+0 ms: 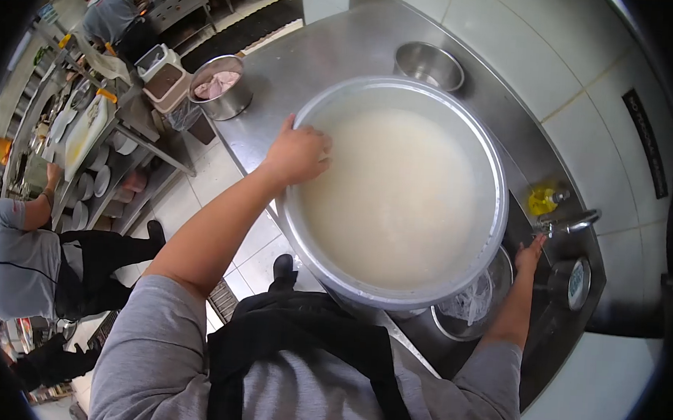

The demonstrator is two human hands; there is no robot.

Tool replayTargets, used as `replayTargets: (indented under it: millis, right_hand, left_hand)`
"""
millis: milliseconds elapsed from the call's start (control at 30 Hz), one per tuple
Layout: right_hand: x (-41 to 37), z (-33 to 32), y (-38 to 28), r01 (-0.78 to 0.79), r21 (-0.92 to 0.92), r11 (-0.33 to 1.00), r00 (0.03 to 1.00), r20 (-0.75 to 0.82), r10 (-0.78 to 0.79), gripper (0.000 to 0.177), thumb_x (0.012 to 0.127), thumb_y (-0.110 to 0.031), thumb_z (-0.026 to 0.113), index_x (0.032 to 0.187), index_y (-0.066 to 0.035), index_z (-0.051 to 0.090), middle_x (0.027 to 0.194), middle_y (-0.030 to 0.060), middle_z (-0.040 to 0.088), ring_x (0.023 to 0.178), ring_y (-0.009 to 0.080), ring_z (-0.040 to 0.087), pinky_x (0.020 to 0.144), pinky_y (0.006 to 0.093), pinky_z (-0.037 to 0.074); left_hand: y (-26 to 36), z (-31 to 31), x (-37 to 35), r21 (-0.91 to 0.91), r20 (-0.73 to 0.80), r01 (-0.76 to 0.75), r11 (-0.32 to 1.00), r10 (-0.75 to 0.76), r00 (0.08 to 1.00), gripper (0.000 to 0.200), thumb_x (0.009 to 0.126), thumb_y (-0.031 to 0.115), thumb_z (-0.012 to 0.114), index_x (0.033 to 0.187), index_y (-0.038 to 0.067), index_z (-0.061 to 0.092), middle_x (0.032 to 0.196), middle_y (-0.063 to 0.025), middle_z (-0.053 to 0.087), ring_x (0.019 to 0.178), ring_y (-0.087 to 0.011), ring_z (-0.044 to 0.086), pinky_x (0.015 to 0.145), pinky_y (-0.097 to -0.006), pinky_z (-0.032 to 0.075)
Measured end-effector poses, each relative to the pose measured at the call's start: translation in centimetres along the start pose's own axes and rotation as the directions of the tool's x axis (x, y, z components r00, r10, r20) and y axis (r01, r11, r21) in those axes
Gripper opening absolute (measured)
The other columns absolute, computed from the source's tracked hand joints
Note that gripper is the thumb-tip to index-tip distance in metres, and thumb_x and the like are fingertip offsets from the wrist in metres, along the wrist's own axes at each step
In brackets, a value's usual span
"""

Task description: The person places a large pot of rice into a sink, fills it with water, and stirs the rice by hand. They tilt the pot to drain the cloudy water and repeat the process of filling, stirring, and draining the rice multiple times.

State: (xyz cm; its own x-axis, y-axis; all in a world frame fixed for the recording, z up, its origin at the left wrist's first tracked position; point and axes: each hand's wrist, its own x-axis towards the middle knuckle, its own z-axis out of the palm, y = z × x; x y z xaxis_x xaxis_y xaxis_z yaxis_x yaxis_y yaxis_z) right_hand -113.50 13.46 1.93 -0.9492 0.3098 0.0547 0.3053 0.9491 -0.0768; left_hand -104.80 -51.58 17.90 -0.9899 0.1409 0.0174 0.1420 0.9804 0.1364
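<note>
A large metal pot (496, 218) full of cloudy, whitish liquid stands over the steel counter in front of me. My left hand (300, 153) holds its left rim, with the fingers curled over the edge to the inside. On the right, beyond the pot, my right hand (530, 253) is stretched out, its fingertips at the base of the metal faucet (575, 222). Whether they touch the faucet is hard to see. A bottle of yellow liquid (541, 200) is just beyond that hand. What lies at the bottom of the pot is hidden by the cloudy liquid.
Behind the pot sits an empty steel pot (429, 66). A steel container with pink contents (219, 88) is at the counter's left edge (251, 160). A bowl with clear plastic (468, 304) and a lidded container (576, 283) are at the right. Two co-workers stand left.
</note>
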Motion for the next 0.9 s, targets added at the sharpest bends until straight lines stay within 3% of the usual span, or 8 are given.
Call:
replayTargets:
  millis: [133,200,233,367,433,533,733,900]
  right_hand:
    - [-1.9,0.5,2.3,-0.045,0.095,0.994,0.965,-0.253,0.068,0.062,0.091,-0.017,0.059,0.144,-0.002,0.032,0.150,0.0189,0.032,0.135,0.0294,0.038,0.109,0.0371,0.033]
    - [-4.2,-1.2,2.9,-0.181,0.709,0.682,0.950,-0.055,0.309,0.042,0.092,-0.018,0.060,0.128,0.000,0.053,0.120,0.0148,0.061,0.108,0.0216,0.058,0.093,0.0309,0.044]
    - [-6.3,-3.0,1.3,0.044,0.730,0.682,0.898,-0.328,0.292,0.023,0.093,-0.014,0.058,0.110,0.000,0.063,0.093,0.0065,0.066,0.085,0.0131,0.059,0.078,0.0265,0.046]
    - [-15.6,-17.0,-16.4,0.386,0.672,0.632,0.834,-0.547,0.071,0.015,0.096,-0.012,0.056,0.103,-0.001,0.064,0.097,0.0065,0.067,0.088,0.0128,0.060,0.079,0.0260,0.047]
    - [-17.3,-18.4,-22.7,0.417,0.626,0.659,0.902,-0.377,-0.212,0.016,0.091,-0.012,0.060,0.105,-0.006,0.064,0.100,0.0106,0.066,0.088,0.0210,0.065,0.081,0.0319,0.050]
    - [-16.9,-14.7,-29.2,0.517,0.511,0.687,0.788,0.030,-0.616,0.044,0.088,-0.018,0.061,0.131,-0.013,0.052,0.136,0.0201,0.047,0.112,0.0330,0.058,0.093,0.0397,0.048]
    - [-18.1,-4.8,-33.5,0.603,0.099,0.792,0.730,0.330,-0.598,0.059,0.083,-0.022,0.067,0.138,-0.017,0.046,0.149,0.0247,0.027,0.122,0.0431,0.048,0.101,0.0431,0.043]
    - [-22.5,-10.0,-31.3,0.710,0.216,0.670,0.368,0.697,-0.615,0.058,0.081,-0.019,0.068,0.134,-0.006,0.049,0.136,0.0249,0.046,0.123,0.0386,0.048,0.105,0.0434,0.038]
  left_hand:
    - [0.2,-0.2,0.1,0.000,0.016,-0.032,0.999,0.032,0.999,0.015,0.082,0.024,0.060,0.089,0.011,0.063,0.089,-0.0029,0.065,0.102,-0.0223,0.060,0.111,-0.0567,0.023]
    - [0.4,0.2,0.2,0.150,0.030,-0.021,0.989,0.017,0.999,0.012,0.082,0.020,0.058,0.089,0.011,0.063,0.089,-0.0032,0.065,0.101,-0.0232,0.060,0.110,-0.0578,0.025]
    - [0.9,-0.5,0.2,0.176,0.097,-0.096,0.980,0.079,0.992,0.014,0.081,0.015,0.058,0.092,0.009,0.064,0.091,-0.0071,0.065,0.105,-0.0259,0.059,0.109,-0.0576,0.027]
    - [0.4,3.6,1.7,0.246,0.083,-0.315,0.916,0.304,0.949,0.032,0.083,0.022,0.058,0.110,0.006,0.062,0.109,-0.0142,0.062,0.114,-0.0311,0.056,0.108,-0.0553,0.032]
    - [2.8,3.7,2.1,0.111,0.331,-0.059,0.992,0.019,0.943,0.047,0.083,0.029,0.058,0.122,0.002,0.058,0.131,-0.0209,0.052,0.124,-0.0334,0.049,0.108,-0.0454,0.035]
    - [5.3,6.2,3.1,-0.006,0.589,-0.259,0.966,0.213,0.779,0.060,0.081,0.034,0.062,0.129,0.000,0.052,0.139,-0.0241,0.045,0.127,-0.0356,0.047,0.105,-0.0444,0.039]
    - [12.2,4.7,-2.7,-0.102,0.735,-0.575,0.812,0.451,0.507,0.065,0.086,0.042,0.057,0.139,0.008,0.044,0.144,-0.0236,0.040,0.127,-0.0351,0.047,0.105,-0.0432,0.039]
    - [10.5,6.8,-1.5,-0.302,0.813,-0.636,0.710,0.541,0.217,0.058,0.088,0.041,0.054,0.140,0.019,0.046,0.139,-0.0144,0.049,0.125,-0.0325,0.050,0.102,-0.0420,0.041]
